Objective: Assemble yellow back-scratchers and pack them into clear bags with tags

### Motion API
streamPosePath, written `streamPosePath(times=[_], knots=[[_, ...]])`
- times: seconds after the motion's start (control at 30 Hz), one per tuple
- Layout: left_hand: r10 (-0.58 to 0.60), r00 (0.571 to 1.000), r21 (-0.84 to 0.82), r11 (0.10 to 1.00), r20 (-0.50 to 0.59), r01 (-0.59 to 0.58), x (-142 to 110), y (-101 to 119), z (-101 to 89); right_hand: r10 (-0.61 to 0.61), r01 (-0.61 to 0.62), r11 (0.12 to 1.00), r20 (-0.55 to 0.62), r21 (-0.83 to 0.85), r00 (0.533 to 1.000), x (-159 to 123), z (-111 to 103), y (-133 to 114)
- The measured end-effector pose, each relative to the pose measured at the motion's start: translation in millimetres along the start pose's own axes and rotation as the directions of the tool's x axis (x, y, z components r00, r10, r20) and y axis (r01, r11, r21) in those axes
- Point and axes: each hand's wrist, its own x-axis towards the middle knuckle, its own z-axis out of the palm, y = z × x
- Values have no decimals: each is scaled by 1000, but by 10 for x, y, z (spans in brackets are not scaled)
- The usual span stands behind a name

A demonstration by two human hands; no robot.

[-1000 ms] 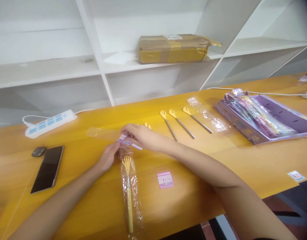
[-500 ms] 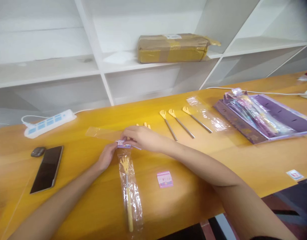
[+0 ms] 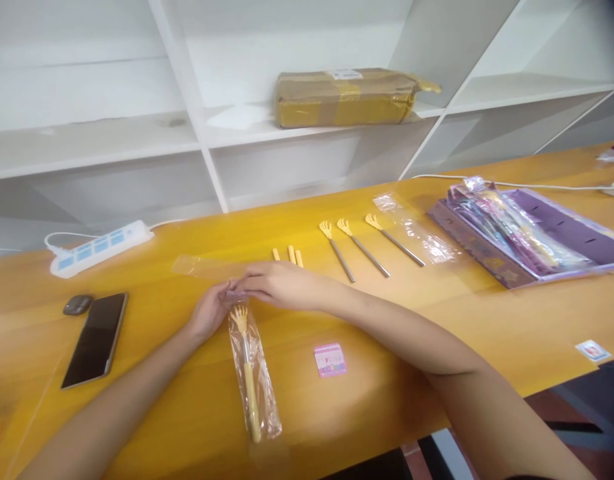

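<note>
A back scratcher [image 3: 251,393] with a yellow claw head and pale handle lies inside a clear plastic bag [image 3: 269,407]. At the bag's upper end, a purple printed card [image 3: 235,295] is mostly covered by fingers. My left hand [image 3: 211,311] pinches this end from the left. From the right, my right hand [image 3: 281,283] closes over the same card, fingertips against the left ones. A pink printed card [image 3: 331,360] lies flat to the right of the bag. Beyond my right hand are short yellow handle pieces [image 3: 291,255], partly hidden, and another clear bag [image 3: 197,267].
Three claw heads on metal rods [image 3: 364,247] lie at the back, beside a clear wrapper [image 3: 417,230]. A purple box [image 3: 487,250] holds bagged items at right. A phone [image 3: 94,340], black case [image 3: 77,305] and power strip [image 3: 101,249] are left. A taped carton [image 3: 347,100] sits on the shelf.
The bagged back scratcher has shifted slightly left and up, its lower end farther from the table's front edge. My hands have closed together over the purple card, which showed more before.
</note>
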Motion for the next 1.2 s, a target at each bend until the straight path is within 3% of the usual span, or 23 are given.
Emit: streamPosePath(times=[0.4, 0.7, 0.8, 0.93, 1.07, 1.2], knots=[[-152, 983, -141, 981, -102, 137, -40, 53, 85, -21, 30, 980, 49, -197, 999, -14, 217, -28], [-168, 984, -121, 980, -52, 161, -47, 117, 116, 12, -13, 964, -8, -266, 1000, 12, 425, -65], [-163, 986, -105, 982, -29, 160, -51, 106, 101, 8, -14, 970, -27, -241, 1000, 23, 399, -66], [-117, 989, -88, 990, -88, 110, -46, 58, 70, 62, -73, 980, -61, -187, 996, 51, 271, -78], [-73, 997, -23, 997, 40, 74, -66, 46, 107, 247, -272, 941, -143, -199, 959, 64, 127, -84], [-65, 992, 50, 997, 105, 60, -84, 43, 131, 283, -292, 942, -76, -165, 956, 60, 37, -58]])
